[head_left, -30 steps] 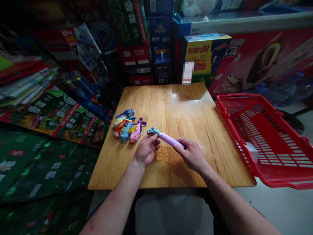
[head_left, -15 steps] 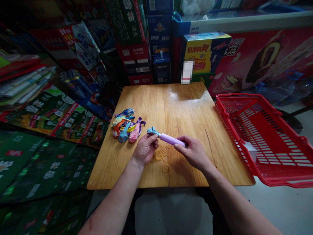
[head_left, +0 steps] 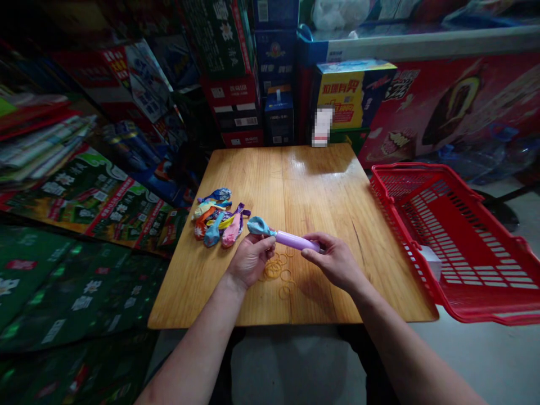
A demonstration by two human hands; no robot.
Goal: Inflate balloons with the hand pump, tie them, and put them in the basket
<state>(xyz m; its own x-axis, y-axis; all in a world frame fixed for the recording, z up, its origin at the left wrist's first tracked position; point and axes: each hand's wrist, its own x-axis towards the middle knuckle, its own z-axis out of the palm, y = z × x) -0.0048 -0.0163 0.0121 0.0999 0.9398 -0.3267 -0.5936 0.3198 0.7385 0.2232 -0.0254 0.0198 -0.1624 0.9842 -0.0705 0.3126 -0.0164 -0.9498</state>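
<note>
Both your forearms reach in from the near side and converge over the middle of the bench (head_left: 320,197), elbows apart. Your left hand (head_left: 248,263) is turned partly palm-up, fingers curled and thumb extended to the right, in a narrow pinch at the neck of a light blue balloon (head_left: 258,226). Your right hand (head_left: 334,260) comes in from the right and wraps the rear end of a lilac hand pump (head_left: 297,242), thumb along its near side and fingers over the far side.

The pump is a smooth, slightly glossy straight cylinder, held above the bench near its middle. Its long axis runs mostly left to right, the front end pointing left and a little to the far side. The balloon sits at that end, its thin, wrinkled skin forming a small soft pouch that lies to the left, over your left fingertips.

Beneath and between your hands, thin yellowish rubber bands (head_left: 273,269) lie as loose rings on the pale, grained wood. At the left, near the edge, rests a pile of limp balloons (head_left: 221,222), some plain, some patterned. Right of the bench stands a red basket (head_left: 472,225) of slotted plastic, and a yellow and blue carton (head_left: 343,101) stands beyond the far edge.
</note>
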